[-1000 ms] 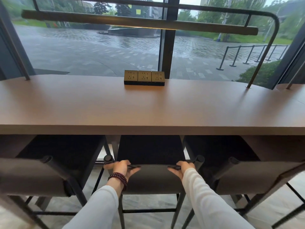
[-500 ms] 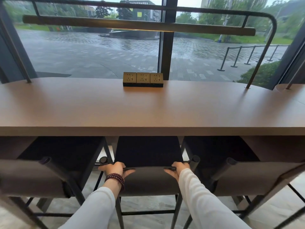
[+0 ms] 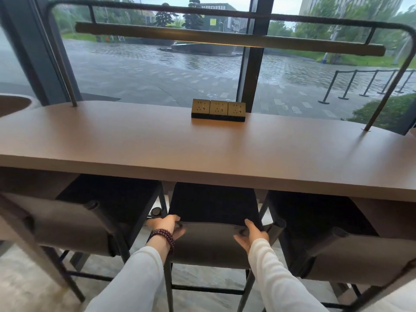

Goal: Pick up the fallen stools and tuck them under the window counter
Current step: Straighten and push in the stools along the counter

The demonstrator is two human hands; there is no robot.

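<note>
Three upright stools with dark seats and grey-brown low backrests stand side by side, their seats under the long brown window counter (image 3: 202,152). My left hand (image 3: 166,226), with a dark bead bracelet on the wrist, grips the top left of the middle stool's backrest (image 3: 209,244). My right hand (image 3: 251,236) grips the top right of the same backrest. The middle stool's seat (image 3: 213,203) reaches in below the counter edge. The left stool (image 3: 74,224) and the right stool (image 3: 351,255) stand close on either side.
A block of three gold power sockets (image 3: 218,110) sits at the counter's back edge. A curved metal rail (image 3: 225,13) carrying a long lamp bar (image 3: 225,39) rises over the counter before the window. The floor is pale stone (image 3: 27,284).
The view has swung to the left and tilted. My hands have kept their hold on the middle stool's backrest, which sits a little further under the counter.
</note>
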